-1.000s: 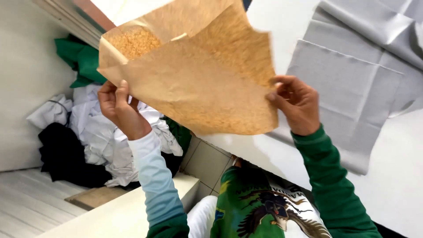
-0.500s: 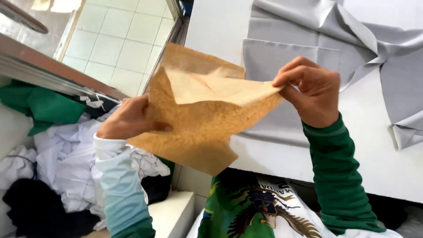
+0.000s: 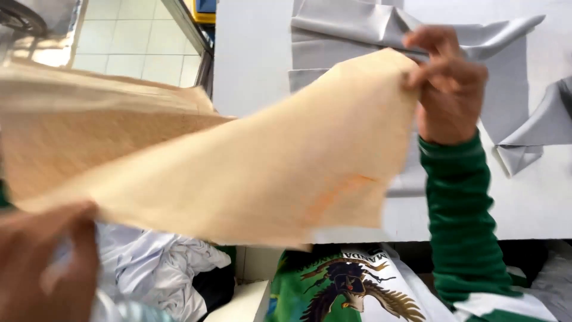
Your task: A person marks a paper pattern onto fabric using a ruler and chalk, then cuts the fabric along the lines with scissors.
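A large tan paper sheet (image 3: 250,173) is stretched in the air in front of me, folded over along its upper left. My right hand (image 3: 447,89) pinches its upper right corner above the white table (image 3: 250,53). My left hand (image 3: 47,262) is blurred at the lower left and holds the sheet's lower left edge. Grey fabric pieces (image 3: 506,77) lie spread on the table behind my right hand.
A heap of white clothes (image 3: 155,274) lies below the sheet at the left, with dark cloth beside it. A tiled floor (image 3: 137,42) shows at the upper left. A white ledge (image 3: 241,304) is at the bottom centre.
The sheet has been opened out and swung wide to the left. My left hand dropped to the lower left corner of the view, and my right hand rose over the grey fabric.
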